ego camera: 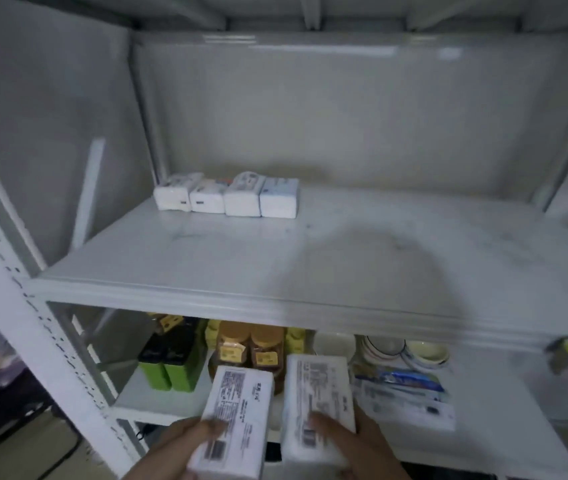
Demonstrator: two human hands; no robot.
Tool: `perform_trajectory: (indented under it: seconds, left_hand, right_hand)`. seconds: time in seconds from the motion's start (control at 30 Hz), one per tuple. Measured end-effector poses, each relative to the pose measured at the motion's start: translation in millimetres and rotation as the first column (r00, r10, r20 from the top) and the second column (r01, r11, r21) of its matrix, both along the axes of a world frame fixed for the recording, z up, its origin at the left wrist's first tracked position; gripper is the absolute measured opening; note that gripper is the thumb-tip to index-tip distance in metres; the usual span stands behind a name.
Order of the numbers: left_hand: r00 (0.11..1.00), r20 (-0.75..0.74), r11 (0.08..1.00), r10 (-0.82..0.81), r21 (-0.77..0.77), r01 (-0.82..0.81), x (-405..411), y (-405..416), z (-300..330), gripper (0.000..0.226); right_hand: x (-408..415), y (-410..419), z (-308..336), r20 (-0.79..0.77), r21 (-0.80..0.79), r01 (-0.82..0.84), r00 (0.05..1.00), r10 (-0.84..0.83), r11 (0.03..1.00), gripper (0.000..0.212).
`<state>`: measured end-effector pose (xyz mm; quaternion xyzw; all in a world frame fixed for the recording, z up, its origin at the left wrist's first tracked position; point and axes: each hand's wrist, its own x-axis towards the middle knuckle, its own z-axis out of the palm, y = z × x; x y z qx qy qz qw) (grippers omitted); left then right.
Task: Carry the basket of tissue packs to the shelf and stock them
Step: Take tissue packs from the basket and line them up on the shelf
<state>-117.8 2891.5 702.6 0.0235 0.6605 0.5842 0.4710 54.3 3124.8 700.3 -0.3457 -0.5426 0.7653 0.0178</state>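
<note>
I face a white metal shelf. Several tissue packs stand in a row at its back left. My left hand grips a white tissue pack with its printed label and barcode facing up. In my right hand I hold a second, similar tissue pack. Both packs are low in the view, below the shelf's front edge and in front of the lower shelf. The basket is out of view.
The lower shelf holds green and black containers, amber jars, stacked bowls and flat printed packets. A perforated white upright stands at the left. The wide right part of the upper shelf is bare.
</note>
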Motion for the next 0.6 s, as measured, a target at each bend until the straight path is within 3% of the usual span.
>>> perform_trajectory:
  seconds: [0.07, 0.1, 0.13, 0.2, 0.23, 0.33, 0.4, 0.6]
  left_hand:
    - [0.995, -0.074, 0.991, 0.062, 0.125, -0.052, -5, -5, 14, 0.145]
    - [0.989, -0.119, 0.984, 0.083, 0.17, -0.062, -8, -6, 22, 0.147]
    - [0.987, -0.144, 0.98, 0.068, 0.194, -0.04, -12, -5, 32, 0.132]
    - [0.984, -0.175, 0.982, 0.038, 0.188, -0.005, -15, -2, 58, 0.07]
    - [0.978, -0.197, 0.977, 0.063, 0.21, -0.02, -21, -3, 63, 0.055]
    - [0.987, -0.094, 0.934, 0.127, 0.345, -0.087, -46, 2, 81, 0.073]
    - [0.987, -0.089, 0.91, 0.133, 0.406, -0.086, -55, 7, 102, 0.069]
    - [0.986, -0.15, 0.873, 0.072, 0.488, 0.011, -76, 18, 137, 0.055]
  right_hand:
    - [-10, -2, 26, -0.049, 0.031, -0.02, 0.999, 0.021, 0.999, 0.089]
    - [-17, -3, 37, -0.075, 0.032, -0.021, 0.997, 0.023, 0.999, 0.084]
    - [-24, -5, 50, -0.104, 0.024, -0.01, 0.995, 0.013, 1.0, 0.079]
    - [-35, -8, 75, -0.129, 0.02, 0.02, 0.992, -0.017, 1.0, 0.072]
    - [-39, -8, 87, -0.133, 0.037, 0.014, 0.991, -0.009, 0.999, 0.068]
    - [-47, -9, 120, -0.152, 0.132, -0.045, 0.986, 0.065, 0.99, 0.031]
    - [-55, -8, 133, -0.185, 0.152, -0.031, 0.981, 0.059, 0.988, 0.013]
    - [-83, 4, 167, -0.283, 0.081, 0.077, 0.958, -0.051, 0.994, 0.054]
